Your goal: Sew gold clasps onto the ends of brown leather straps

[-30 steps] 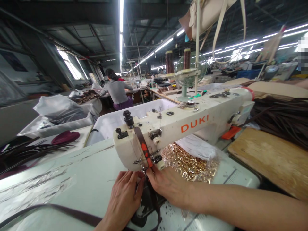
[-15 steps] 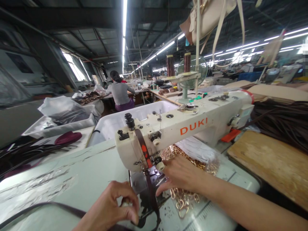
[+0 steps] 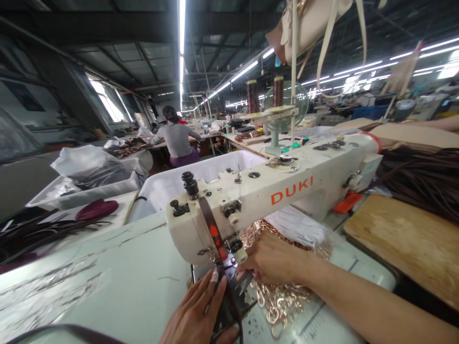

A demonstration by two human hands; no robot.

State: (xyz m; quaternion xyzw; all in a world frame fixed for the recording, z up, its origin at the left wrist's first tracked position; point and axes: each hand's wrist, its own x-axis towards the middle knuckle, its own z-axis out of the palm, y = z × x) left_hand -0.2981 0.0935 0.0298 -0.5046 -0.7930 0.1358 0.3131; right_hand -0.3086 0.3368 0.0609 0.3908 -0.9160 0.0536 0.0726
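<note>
A white sewing machine (image 3: pixel 251 196) marked DUKI stands before me, a dark strip with red marks (image 3: pixel 212 228) hanging down its head. My left hand (image 3: pixel 201 308) lies flat beside the needle area, fingers stretched toward the presser foot and touching a dark brown strap (image 3: pixel 229 301) that runs under it. Right of the needle, my right hand (image 3: pixel 274 258) is closed, its fingers bent close to the foot. A thin metal piece shows below those fingertips; whether they grip it is unclear. Gold chains with clasps (image 3: pixel 276 306) lie under and beside my right hand.
A white bin (image 3: pixel 158 191) sits behind the machine, and a second with plastic bags (image 3: pixel 86 167) is at left. Thread spools (image 3: pixel 252 95) and a fan (image 3: pixel 287 107) stand behind. Dark straps (image 3: pixel 419 177) and a wooden board (image 3: pixel 401 243) lie right. A person (image 3: pixel 178 138) sits farther back.
My left hand has moved right and forward, from a curled pinch near the table's front to fingers laid flat by the presser foot. My right hand stays by the needle, moved only slightly.
</note>
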